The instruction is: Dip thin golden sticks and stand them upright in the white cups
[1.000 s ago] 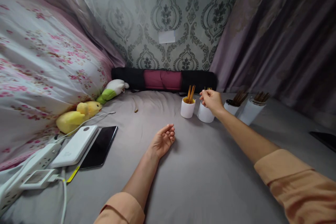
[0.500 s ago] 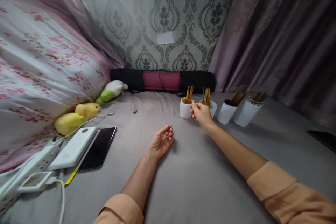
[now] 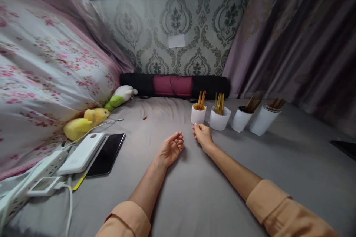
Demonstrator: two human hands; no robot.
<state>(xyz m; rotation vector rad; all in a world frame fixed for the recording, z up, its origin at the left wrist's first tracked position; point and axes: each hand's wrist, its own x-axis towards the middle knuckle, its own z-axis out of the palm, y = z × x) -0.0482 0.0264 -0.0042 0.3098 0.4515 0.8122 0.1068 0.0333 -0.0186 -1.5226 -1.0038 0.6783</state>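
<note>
My left hand [image 3: 170, 149] rests on the grey sheet with its palm turned up, fingers loosely bent and nothing in the palm. To its right, my right hand [image 3: 202, 136] is closed, thumb against curled fingers; whatever may be inside is hidden. It is just in front of a small white-wrapped cup [image 3: 197, 117] with a yellow inside and orange-gold sticks [image 3: 201, 100]. A wider white cup [image 3: 219, 120] beside it contains yellow-gold sticks [image 3: 219, 104]. Farther right, a dark-rimmed white-wrapped cup [image 3: 240, 120] and a taller white-wrapped jar [image 3: 263, 121] contain brownish sticks.
At left lie a black phone [image 3: 107, 155], a white power bank [image 3: 82, 153] and a power strip [image 3: 36, 181] with cables. Plush toys [image 3: 86, 122] line the floral fabric. A black-and-maroon roll [image 3: 172, 86] lies along the wall. A dark flat object [image 3: 345, 148] is far right.
My right hand has drawn back from the cups toward me and slightly left, uncovering the wider cup. My left hand stays in place. The view has shifted slightly.
</note>
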